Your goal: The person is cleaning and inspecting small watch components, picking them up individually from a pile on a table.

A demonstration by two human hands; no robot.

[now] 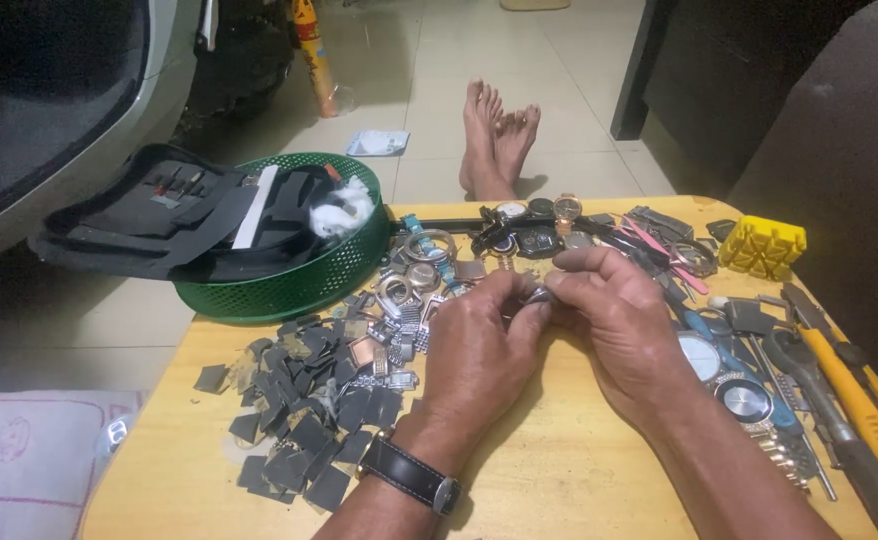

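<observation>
Small metal watch part [540,295], pinched betw. fingertips of both hands over middle of the yellow wooden table [559,470]. Left hand [474,350] & right hand [614,320] both clenched on it, thumbs meeting. Part mostly hidden; long axis & facing can't be told. Likely risk: it slips from the tight pinch & drops into clutter. Around: pile of dark square pads [299,420] at left, loose watches [519,235] beyond, green basket [289,285], tools [849,390] at right.
</observation>
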